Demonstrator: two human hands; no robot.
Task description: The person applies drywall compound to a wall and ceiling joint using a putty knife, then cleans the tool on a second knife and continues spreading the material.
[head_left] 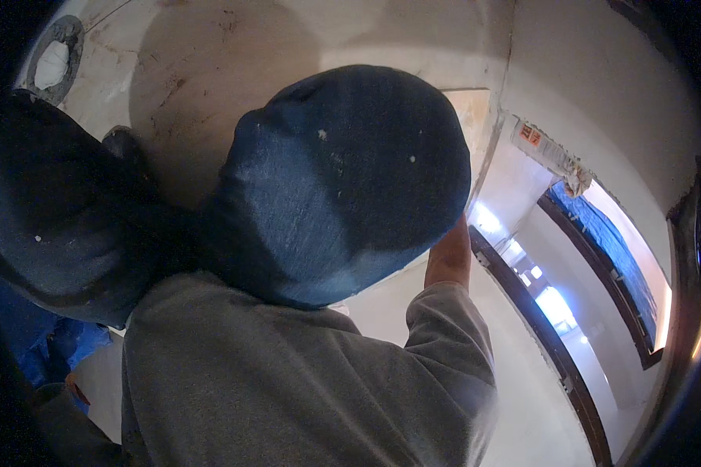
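Your right hand point(450, 255) reached past your right knee point(350, 183), its fingers hidden, so I cannot tell whether it held anything; your left hand was out of view. The pale panel point(475, 115) showed beyond that knee, left of a white tube point(549, 150).

The person wears a grey long-sleeved top point(288, 373) with soft creases and dark blue trousers point(343, 179) of denim-like cloth, flecked with small pale spots. The wrinkled right sleeve point(452, 335) narrows toward a bare right hand point(449, 261), partly hidden behind the trousers.
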